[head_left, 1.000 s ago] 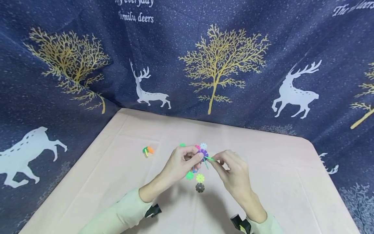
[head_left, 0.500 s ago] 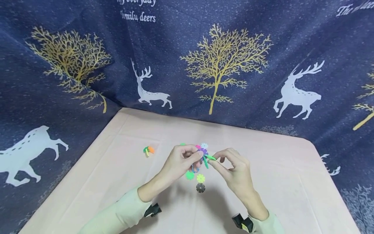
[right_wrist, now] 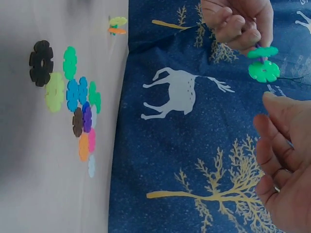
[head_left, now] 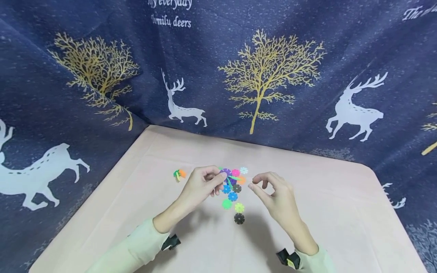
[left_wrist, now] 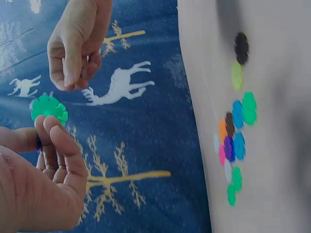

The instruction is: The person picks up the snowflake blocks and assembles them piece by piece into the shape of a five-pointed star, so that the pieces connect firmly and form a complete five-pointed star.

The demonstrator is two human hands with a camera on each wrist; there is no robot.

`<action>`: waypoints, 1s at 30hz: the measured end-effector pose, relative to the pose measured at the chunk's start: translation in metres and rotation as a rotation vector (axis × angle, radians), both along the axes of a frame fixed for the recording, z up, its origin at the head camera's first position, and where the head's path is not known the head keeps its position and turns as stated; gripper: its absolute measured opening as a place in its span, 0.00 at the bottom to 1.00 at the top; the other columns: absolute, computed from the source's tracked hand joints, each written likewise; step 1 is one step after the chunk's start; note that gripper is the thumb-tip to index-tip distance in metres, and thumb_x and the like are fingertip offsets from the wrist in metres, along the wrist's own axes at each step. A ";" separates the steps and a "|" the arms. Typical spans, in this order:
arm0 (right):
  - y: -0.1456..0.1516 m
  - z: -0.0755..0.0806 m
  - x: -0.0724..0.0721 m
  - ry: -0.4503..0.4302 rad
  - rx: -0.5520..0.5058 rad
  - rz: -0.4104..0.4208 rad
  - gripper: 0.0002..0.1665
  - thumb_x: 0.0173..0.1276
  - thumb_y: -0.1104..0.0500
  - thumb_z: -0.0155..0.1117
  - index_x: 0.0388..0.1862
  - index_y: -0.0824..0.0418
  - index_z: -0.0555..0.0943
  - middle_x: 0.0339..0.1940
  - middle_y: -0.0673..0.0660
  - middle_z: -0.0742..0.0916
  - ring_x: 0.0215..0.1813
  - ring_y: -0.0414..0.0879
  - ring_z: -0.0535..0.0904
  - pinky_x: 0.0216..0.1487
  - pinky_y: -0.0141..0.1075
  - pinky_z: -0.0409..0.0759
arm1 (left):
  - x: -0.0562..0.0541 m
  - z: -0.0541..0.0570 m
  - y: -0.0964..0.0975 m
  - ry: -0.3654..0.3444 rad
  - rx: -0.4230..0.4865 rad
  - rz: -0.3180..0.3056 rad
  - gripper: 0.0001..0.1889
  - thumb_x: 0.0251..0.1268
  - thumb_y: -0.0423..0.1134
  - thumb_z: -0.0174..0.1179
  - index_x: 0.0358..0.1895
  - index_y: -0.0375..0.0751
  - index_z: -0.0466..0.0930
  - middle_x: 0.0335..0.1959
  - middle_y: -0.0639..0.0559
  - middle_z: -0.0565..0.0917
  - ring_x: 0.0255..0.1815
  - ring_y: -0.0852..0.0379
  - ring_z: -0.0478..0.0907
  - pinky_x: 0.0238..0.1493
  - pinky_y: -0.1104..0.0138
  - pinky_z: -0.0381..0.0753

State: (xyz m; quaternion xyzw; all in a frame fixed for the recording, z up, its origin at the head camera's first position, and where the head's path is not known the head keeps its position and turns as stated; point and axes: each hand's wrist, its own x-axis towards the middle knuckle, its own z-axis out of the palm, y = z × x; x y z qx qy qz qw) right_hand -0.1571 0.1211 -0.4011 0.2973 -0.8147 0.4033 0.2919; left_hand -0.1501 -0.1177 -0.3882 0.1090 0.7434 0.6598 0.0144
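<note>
In the head view my left hand (head_left: 199, 187) pinches a purple notched plastic disc (head_left: 225, 174) between thumb and fingers, raised above the table. Two green notched discs (right_wrist: 264, 72) stick out from the purple one at angles, joined to it by their edges. The right wrist view shows them side by side below the left fingers. My right hand (head_left: 278, 195) hovers just to the right with nothing in it, thumb and forefinger apart and fingers loosely bent. In the left wrist view one green disc (left_wrist: 48, 109) shows above the left fingertips; the purple disc is mostly hidden there.
Loose discs lie on the pale pink tablecloth (head_left: 324, 212) below the hands: black (head_left: 239, 218), yellow (head_left: 239, 207), green (head_left: 227, 204), blue (head_left: 233, 196), orange (head_left: 242, 180), pink (head_left: 235, 172), white (head_left: 243, 170). A small orange, green and yellow joined piece (head_left: 179, 174) sits left. A dark blue deer-print cloth (head_left: 290, 125) hangs behind.
My right hand has let go of the green disc and moved slightly away to the right. My left hand has shifted left with the joined discs, uncovering more loose discs on the table.
</note>
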 end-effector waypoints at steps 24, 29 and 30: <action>0.001 -0.054 -0.028 -0.362 0.227 -0.017 0.15 0.60 0.60 0.76 0.44 0.61 0.85 0.35 0.51 0.87 0.31 0.42 0.78 0.30 0.32 0.76 | -0.003 -0.024 -0.070 -0.146 -0.217 -0.035 0.13 0.72 0.40 0.60 0.30 0.36 0.78 0.18 0.52 0.75 0.20 0.58 0.73 0.22 0.71 0.74; 0.000 -0.059 -0.029 -0.495 0.296 0.023 0.16 0.62 0.58 0.75 0.48 0.62 0.85 0.36 0.51 0.86 0.32 0.38 0.75 0.31 0.31 0.76 | -0.006 -0.033 -0.092 -0.188 -0.239 -0.120 0.11 0.73 0.35 0.59 0.36 0.27 0.80 0.21 0.49 0.79 0.24 0.57 0.77 0.27 0.69 0.80; 0.000 -0.060 -0.029 -0.519 0.306 0.031 0.17 0.63 0.58 0.74 0.48 0.62 0.85 0.36 0.51 0.86 0.32 0.39 0.75 0.31 0.31 0.77 | -0.008 -0.034 -0.097 -0.197 -0.245 -0.135 0.10 0.73 0.34 0.59 0.38 0.26 0.80 0.22 0.48 0.80 0.24 0.56 0.78 0.27 0.68 0.81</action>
